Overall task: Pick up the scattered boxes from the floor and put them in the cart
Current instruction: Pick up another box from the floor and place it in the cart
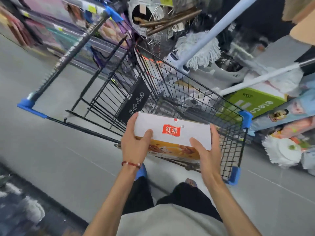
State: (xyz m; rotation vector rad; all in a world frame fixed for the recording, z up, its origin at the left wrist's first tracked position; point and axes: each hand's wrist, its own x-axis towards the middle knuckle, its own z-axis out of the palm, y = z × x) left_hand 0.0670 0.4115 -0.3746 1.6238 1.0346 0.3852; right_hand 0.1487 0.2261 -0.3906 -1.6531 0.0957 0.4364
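Between both hands (136,142), box (172,133)

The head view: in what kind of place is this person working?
Most likely a shop aisle. A wire shopping cart stands on a grey floor, shelves of packaged goods run along the left, and mops lie among boxed products on the right.

The cart (170,92) is black-coated wire metal with glossy blue plastic corner caps (245,116), the box (173,133) is smooth, faintly shiny printed cardboard, the floor (51,150) is matt grey and smooth, and the mop heads (201,51) beside it are shaggy cloth strands.
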